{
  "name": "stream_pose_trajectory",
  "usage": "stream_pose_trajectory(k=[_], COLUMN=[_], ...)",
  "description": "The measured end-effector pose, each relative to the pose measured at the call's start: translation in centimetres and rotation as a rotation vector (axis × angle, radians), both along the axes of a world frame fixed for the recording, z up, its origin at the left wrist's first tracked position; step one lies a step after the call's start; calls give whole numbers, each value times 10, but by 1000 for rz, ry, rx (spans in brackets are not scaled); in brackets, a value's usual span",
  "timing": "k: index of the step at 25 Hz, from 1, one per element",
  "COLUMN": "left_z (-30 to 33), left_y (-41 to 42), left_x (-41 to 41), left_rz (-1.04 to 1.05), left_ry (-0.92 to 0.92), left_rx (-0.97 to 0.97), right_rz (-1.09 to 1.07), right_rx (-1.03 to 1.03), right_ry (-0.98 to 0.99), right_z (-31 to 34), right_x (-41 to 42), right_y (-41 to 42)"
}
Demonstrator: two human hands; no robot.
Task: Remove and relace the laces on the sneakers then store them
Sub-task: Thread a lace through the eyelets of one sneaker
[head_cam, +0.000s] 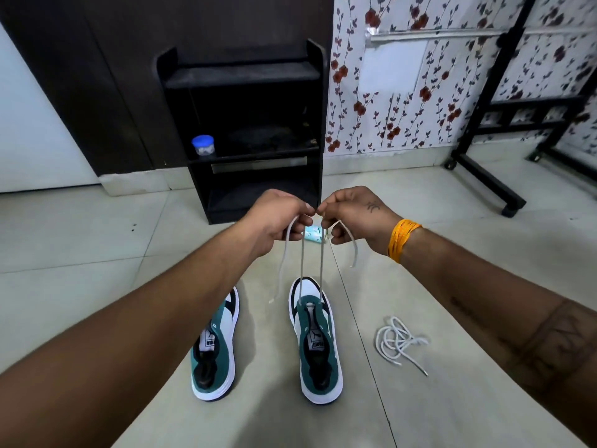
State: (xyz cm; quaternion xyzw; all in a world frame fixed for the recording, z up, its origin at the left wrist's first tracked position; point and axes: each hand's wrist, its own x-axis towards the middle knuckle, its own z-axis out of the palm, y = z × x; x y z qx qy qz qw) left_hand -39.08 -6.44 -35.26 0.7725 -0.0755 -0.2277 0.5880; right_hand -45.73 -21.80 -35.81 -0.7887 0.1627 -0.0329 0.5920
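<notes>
Two green and white sneakers stand on the floor, toes pointing away from me. The right sneaker (318, 344) has a white lace (311, 266) running through its eyelets nearest the toe. Both strands rise to my hands, held side by side above the shoe. My left hand (277, 218) pinches one strand and my right hand (352, 215) pinches the other, with the loose ends dangling down. The left sneaker (214, 350) has no lace and is partly hidden by my left forearm. A second white lace (399, 342) lies bunched on the floor right of the right sneaker.
A black open shelf unit (255, 130) stands against the wall straight ahead, with a small blue-lidded jar (203, 145) on its middle shelf. A black wheeled metal frame (504, 124) stands at the right. A small patterned packet (313, 234) lies on the tiled floor behind my hands.
</notes>
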Motion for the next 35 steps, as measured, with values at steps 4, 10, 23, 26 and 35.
stream_pose_trajectory(k=[4, 10, 23, 26, 35], left_z=[34, 75, 113, 108, 109], left_y=[3, 6, 20, 22, 22], left_x=[0, 0, 0, 1, -5], left_rz=[-10, -7, -93, -63, -17], left_ry=[4, 45, -42, -157, -343], left_rx=[-55, -137, -176, -153, -103], right_rz=[-23, -32, 36, 5, -51], right_rx=[22, 77, 146, 58, 119], right_ry=[-48, -95, -204, -294, -357], right_z=[35, 80, 111, 109, 110], right_x=[-1, -5, -10, -8, -9], right_y=[2, -5, 0, 4, 8])
